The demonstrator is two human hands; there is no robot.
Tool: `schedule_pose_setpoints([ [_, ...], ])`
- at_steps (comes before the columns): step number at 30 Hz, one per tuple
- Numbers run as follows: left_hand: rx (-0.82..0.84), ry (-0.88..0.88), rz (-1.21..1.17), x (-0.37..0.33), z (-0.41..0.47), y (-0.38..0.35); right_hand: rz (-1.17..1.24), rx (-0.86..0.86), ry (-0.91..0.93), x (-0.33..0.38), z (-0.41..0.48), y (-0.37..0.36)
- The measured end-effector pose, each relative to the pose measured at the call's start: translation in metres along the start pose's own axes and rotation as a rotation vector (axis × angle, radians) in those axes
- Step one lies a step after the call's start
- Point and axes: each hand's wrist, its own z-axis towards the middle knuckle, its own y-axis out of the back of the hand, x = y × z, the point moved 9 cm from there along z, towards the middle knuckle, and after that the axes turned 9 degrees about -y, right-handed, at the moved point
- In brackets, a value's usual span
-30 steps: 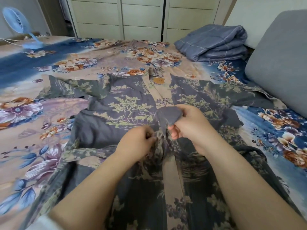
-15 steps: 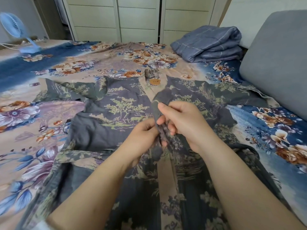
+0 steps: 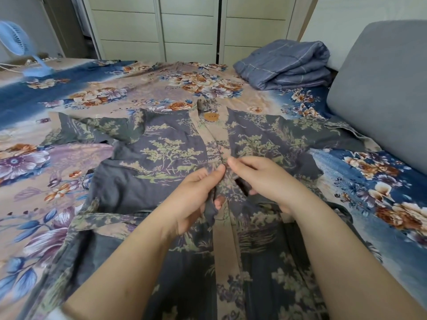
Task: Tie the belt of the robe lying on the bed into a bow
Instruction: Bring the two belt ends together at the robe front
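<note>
Pale blue plastic, the small fan stands at ten o'clock on the flowered bed. The grey tree-printed robe lies spread flat at the centre. My left hand pinches a strip of the belt between thumb and fingers, a loose end hanging below. My right hand, just beside it, curls its fingers around the belt's bunched cloth. A folded blue quilt rests at one o'clock.
</note>
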Motion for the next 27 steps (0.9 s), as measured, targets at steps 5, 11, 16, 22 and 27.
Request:
schedule_pose_setpoints([
  [5, -0.057, 0.016, 0.184, 0.0, 0.001, 0.011, -0.086, -0.207, 0.104, 0.001, -0.006, 0.025],
  [11, -0.087, -0.005, 0.506, 0.002, 0.002, 0.022, 0.285, -0.596, 0.192, -0.001, -0.024, 0.076],
  [16, -0.138, 0.059, 0.538, 0.01, 0.003, 0.033, 0.59, -0.537, 0.321, 0.009, -0.04, 0.08],
  [22, -0.242, 0.103, 0.006, 0.009, 0.004, 0.039, 0.025, 0.1, 0.399, 0.035, -0.044, -0.004],
  [27, -0.215, 0.086, -0.118, 0.001, 0.005, 0.043, -0.394, 0.296, 0.255, 0.002, -0.038, -0.058],
])
